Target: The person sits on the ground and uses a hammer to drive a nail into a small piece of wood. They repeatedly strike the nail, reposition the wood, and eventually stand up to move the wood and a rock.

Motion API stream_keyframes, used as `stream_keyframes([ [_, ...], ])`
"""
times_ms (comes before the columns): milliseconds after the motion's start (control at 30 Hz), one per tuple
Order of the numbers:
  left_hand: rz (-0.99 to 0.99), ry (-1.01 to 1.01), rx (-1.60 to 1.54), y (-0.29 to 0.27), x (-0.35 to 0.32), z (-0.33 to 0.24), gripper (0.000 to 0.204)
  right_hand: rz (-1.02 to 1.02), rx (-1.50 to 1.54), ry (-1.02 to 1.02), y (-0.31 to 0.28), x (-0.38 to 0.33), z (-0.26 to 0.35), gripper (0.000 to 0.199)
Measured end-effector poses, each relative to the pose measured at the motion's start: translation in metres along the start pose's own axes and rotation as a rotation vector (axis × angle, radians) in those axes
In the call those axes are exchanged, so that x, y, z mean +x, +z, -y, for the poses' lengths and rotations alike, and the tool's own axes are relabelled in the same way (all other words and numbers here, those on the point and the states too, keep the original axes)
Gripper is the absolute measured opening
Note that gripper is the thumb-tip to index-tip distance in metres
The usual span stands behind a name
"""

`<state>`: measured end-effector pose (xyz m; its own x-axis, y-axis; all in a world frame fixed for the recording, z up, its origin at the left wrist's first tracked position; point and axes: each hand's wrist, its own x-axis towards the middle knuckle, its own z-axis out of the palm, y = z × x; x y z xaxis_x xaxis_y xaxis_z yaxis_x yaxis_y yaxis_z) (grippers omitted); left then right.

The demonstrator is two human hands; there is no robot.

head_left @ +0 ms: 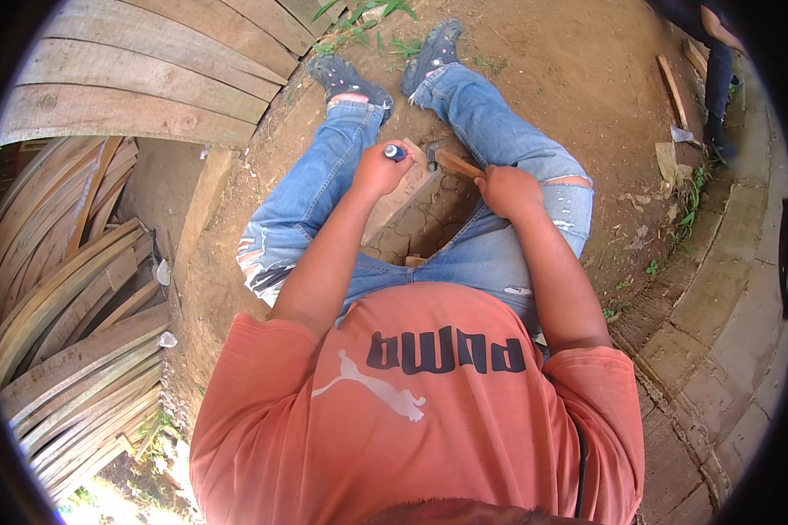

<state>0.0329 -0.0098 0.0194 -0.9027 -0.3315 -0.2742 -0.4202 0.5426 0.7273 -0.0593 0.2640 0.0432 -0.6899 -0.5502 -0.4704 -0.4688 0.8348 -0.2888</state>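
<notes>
I sit on the ground with my legs apart. My left hand (pixel 379 168) is closed around a tool with a dark blue rounded end (pixel 395 152), held upright over a carved wooden block (pixel 411 203) between my knees. My right hand (pixel 510 191) grips the wooden handle (pixel 458 164) of a hammer, whose dark metal head (pixel 432 154) sits close to the blue tool end. The tool's tip is hidden behind my left hand.
Curved wooden planks (pixel 70 289) are stacked at the left, and wide boards (pixel 149 79) lie at the upper left. Bare earth (pixel 578 79) lies ahead. Another person's leg (pixel 720 79) stands at the upper right near wood scraps (pixel 671 83). A stone edging (pixel 718 289) runs on the right.
</notes>
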Motion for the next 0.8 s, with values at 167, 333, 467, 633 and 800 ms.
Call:
stream_keyframes([
  [167, -0.015, -0.003, 0.032, 0.0017, -0.0008, -0.0025, 0.018, 0.000, -0.007, 0.006, 0.0005, 0.0002, 0.0001, 0.041],
  [333, -0.028, -0.006, 0.014, 0.0037, 0.0007, 0.0003, 0.018, 0.007, 0.002, 0.005, -0.0003, 0.0004, 0.0004, 0.041],
  [467, -0.021, -0.005, 0.024, 0.0027, 0.0007, -0.0033, 0.017, 0.013, 0.002, 0.003, -0.0012, -0.0001, 0.0002, 0.041],
  [633, -0.022, -0.033, -0.015, 0.0031, -0.0008, -0.0047, 0.017, -0.006, 0.002, -0.004, -0.0013, -0.0014, 0.0004, 0.040],
  [800, -0.028, -0.020, 0.032, 0.0031, -0.0002, -0.0041, 0.018, 0.003, 0.010, 0.007, -0.0003, 0.0000, -0.0004, 0.040],
])
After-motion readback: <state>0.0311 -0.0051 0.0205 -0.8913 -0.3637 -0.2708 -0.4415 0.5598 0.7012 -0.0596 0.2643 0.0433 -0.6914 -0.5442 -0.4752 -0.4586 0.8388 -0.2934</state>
